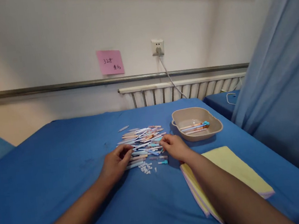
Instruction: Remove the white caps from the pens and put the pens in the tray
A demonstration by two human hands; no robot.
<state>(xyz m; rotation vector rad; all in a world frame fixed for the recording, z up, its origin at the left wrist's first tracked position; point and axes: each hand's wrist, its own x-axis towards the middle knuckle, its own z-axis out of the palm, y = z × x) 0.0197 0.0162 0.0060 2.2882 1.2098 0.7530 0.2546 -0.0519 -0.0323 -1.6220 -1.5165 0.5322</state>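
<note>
A loose heap of pastel pens (pixel 142 139) lies in the middle of the blue-covered table (pixel 49 170). My left hand (pixel 115 164) rests at the heap's near left edge, fingers curled onto the pens there. My right hand (pixel 174 147) sits at the heap's right edge, fingers bent and pinched on the pens. Several small white caps (pixel 145 169) lie scattered on the cloth between my hands. A beige tray (pixel 215 128) to the right of the heap holds a few pens (pixel 196 126).
A stack of yellow cloths (pixel 238 173) lies under my right forearm near the table's right edge. A blue curtain (pixel 288 88) hangs at the right. Behind the table are a radiator (pixel 179 90), a wall socket with a cable (pixel 157 47) and a pink note (pixel 110 62).
</note>
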